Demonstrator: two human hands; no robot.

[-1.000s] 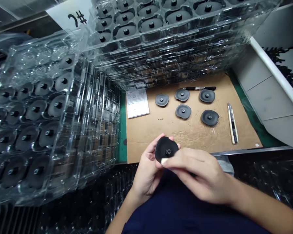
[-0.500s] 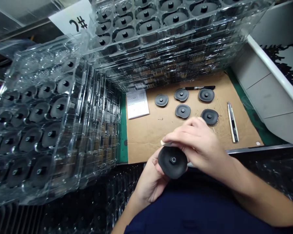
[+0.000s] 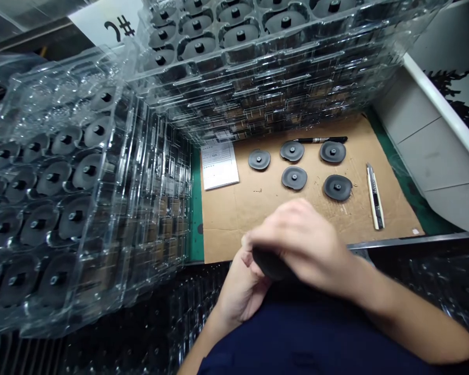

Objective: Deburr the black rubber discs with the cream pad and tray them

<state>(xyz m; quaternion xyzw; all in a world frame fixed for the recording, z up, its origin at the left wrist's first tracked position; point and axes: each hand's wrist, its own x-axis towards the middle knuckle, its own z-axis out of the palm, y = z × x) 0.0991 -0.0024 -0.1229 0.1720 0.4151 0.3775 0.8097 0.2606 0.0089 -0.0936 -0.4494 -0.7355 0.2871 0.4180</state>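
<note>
My left hand (image 3: 242, 286) holds a round black rubber disc (image 3: 272, 264) from below, near my body. My right hand (image 3: 303, 239) is closed over the disc's upper edge and blurred by motion. Its fingers cover most of the disc, and whatever it grips is hidden. Beyond my hands, several similar discs with a small raised stub in the middle, such as this one (image 3: 338, 194), lie on a cardboard sheet (image 3: 234, 224). To their right is a white utility knife (image 3: 374, 200) with its blade end pointing away.
Tall stacks of clear plastic trays filled with black discs stand at the left (image 3: 140, 208) and back (image 3: 258, 83). A printed paper slip (image 3: 220, 172) and a black pen (image 3: 324, 139) lie on the cardboard. A grey bin wall (image 3: 433, 140) borders the right side.
My right hand has moved slightly left and down over the disc, now covering its centre stub. The disc has tipped, showing less of its face. The view has shifted slightly.
</note>
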